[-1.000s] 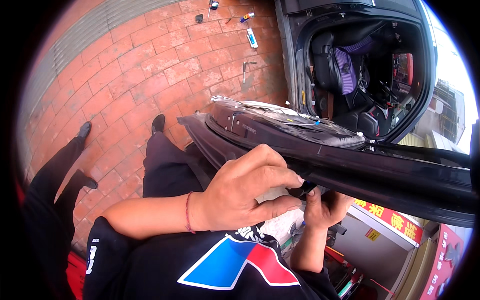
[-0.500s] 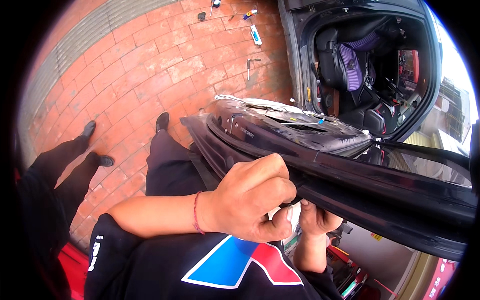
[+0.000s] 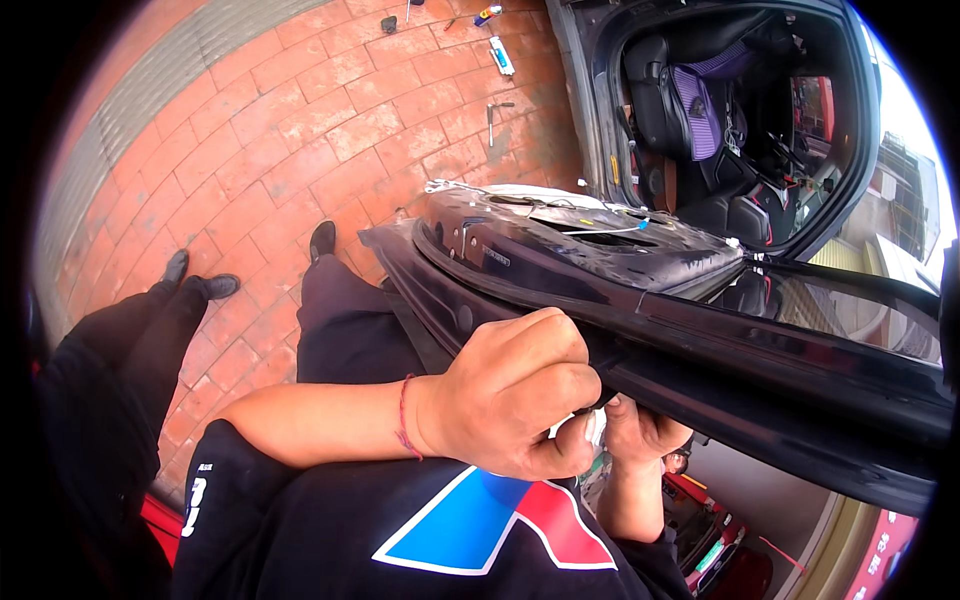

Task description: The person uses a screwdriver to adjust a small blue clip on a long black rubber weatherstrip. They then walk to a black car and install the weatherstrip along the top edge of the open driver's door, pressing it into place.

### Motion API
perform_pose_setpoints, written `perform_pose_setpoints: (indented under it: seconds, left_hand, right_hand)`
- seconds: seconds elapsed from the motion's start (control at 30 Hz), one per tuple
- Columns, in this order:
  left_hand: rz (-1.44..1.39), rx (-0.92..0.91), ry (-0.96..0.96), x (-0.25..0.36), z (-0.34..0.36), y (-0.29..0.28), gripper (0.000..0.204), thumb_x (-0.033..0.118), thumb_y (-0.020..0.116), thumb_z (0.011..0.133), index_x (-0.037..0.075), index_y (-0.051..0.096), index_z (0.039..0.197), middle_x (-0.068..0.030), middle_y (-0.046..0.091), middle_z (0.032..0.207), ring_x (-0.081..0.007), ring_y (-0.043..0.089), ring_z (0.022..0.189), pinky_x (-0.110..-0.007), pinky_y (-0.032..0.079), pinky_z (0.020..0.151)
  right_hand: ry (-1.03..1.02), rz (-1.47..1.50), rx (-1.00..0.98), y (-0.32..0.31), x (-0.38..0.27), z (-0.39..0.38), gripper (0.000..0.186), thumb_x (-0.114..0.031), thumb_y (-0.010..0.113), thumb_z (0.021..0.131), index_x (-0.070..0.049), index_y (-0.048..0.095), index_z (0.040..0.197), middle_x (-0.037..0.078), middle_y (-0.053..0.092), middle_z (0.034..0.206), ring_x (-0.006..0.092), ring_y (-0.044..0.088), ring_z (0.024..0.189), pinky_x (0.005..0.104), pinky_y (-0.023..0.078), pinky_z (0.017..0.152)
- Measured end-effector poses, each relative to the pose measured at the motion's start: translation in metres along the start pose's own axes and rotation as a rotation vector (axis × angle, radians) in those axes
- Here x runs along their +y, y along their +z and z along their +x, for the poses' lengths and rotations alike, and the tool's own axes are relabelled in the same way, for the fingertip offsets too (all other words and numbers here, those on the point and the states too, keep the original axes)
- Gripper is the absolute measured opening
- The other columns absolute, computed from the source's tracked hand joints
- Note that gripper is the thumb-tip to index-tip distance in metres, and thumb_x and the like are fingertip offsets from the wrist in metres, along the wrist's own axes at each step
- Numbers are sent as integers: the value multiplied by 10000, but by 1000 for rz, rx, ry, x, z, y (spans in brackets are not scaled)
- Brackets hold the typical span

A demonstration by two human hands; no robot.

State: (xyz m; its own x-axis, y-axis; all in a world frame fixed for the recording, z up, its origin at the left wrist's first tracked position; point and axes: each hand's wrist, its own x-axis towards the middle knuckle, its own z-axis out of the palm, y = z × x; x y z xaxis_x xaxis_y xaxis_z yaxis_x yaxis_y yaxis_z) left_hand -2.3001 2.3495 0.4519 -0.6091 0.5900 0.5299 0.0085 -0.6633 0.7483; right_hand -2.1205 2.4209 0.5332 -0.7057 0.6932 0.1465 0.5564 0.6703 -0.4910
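A black car door (image 3: 640, 290) lies open in front of me, its stripped inner panel facing up. My left hand (image 3: 515, 400), a red thread round its wrist, is curled into a fist on the door's near rubber edge (image 3: 700, 360). A scrap of something white (image 3: 592, 428) shows at its thumb. Just right of it and lower, my right hand (image 3: 640, 435) grips the same edge from underneath, its fingers hidden behind the door. The two hands almost touch.
Another person's black-trousered legs and black shoes (image 3: 185, 290) stand at the left on the red brick paving (image 3: 250, 150). Small tools (image 3: 498, 55) lie on the bricks at the top. Beyond the door is the car's open cabin with a purple-covered seat (image 3: 700, 95).
My left hand has curled from fingers laid on the door edge into a tight fist. The right hand stays under the edge. The legs at the left have shifted.
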Motion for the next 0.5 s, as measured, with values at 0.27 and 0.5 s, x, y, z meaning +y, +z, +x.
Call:
perform_pose_setpoints:
  seconds: [0.27,0.5]
  left_hand:
    - [-22,-13,-1,-2,0,-3,244,67,690,709,25,552,906,-94,471,774,-242,491,600,-331,423,497]
    - [33,-26,0,-2,-3,-3,290,97,729,753,11,549,963,-98,480,811,-237,536,636,-321,451,531]
  right_hand:
    - [-56,-218,-47,5,-8,0,434,-118,758,893,-12,568,1269,175,618,1225,245,630,1065,388,513,957]
    - [-249,-245,104,15,-25,12,325,-86,763,861,-5,682,1165,170,564,1251,304,588,1121,413,468,967]
